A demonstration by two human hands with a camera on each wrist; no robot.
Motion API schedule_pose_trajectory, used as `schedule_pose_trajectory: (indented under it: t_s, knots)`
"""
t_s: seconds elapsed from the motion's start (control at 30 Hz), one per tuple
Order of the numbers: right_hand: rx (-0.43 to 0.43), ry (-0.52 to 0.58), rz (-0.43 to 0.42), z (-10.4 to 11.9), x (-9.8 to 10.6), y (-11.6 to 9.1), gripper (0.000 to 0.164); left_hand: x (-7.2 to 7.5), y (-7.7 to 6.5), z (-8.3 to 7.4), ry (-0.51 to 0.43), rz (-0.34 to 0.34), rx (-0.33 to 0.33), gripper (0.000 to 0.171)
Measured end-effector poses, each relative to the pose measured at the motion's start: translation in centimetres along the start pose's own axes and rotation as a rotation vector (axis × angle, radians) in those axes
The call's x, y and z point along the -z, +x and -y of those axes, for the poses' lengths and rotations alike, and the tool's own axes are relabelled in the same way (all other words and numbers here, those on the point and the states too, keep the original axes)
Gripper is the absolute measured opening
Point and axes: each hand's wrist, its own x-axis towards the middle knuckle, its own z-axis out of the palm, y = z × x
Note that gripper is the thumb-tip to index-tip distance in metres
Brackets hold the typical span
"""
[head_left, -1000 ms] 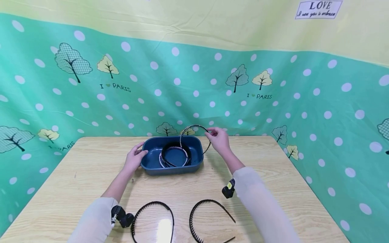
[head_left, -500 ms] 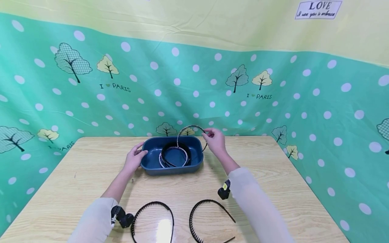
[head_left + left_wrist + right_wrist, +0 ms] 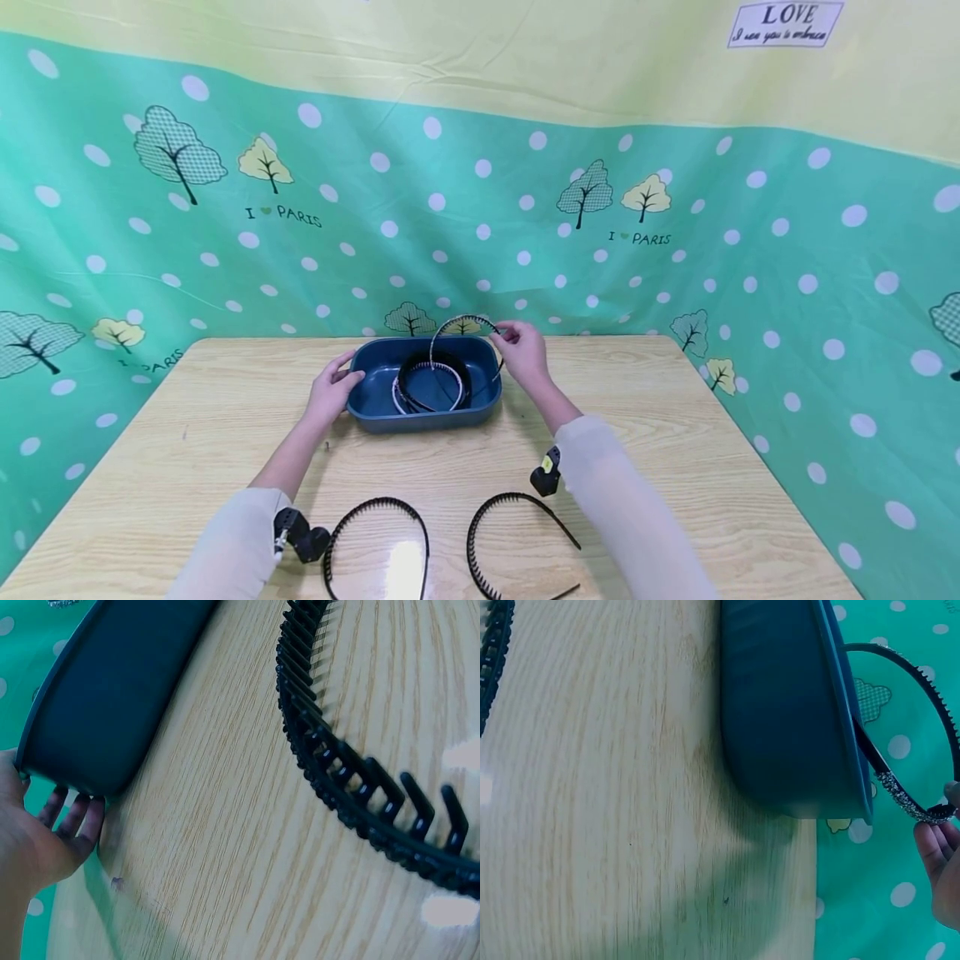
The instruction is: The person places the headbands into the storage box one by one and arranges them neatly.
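A blue plastic bin [image 3: 375, 422] stands at the back of the table, with several black and pale headbands [image 3: 402, 381] lying inside. My left hand [image 3: 330, 392] grips the bin's left end, thumb over the rim; in the left wrist view its fingers [image 3: 91, 825] are against the outside wall. Over the bin's right side, my right hand [image 3: 525, 352] pinches a toothed headband [image 3: 450, 321] by one side, its arch upward. The right wrist view shows sparkly stones on this black headband [image 3: 900, 796], its ends hidden behind the bin's rim.
Two black toothed headbands lie on the table nearer me, one [image 3: 378, 502] at the left and another [image 3: 472, 546] to its right. A green dotted cloth [image 3: 450, 208] hangs right behind the table's back edge.
My right hand has moved left and slightly down, bringing the pinched headband from the bin's right edge to over its inside. The left hand and the bin have stayed put.
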Motion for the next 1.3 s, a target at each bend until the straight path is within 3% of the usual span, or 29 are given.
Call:
schedule_pose_trajectory:
  t_s: [1.3]
  knots:
    - [0.067,-0.013,0.078,0.2,-2.8,-1.2,0.024,0.1,0.1,0.1,-0.005,0.007,0.006,0.056]
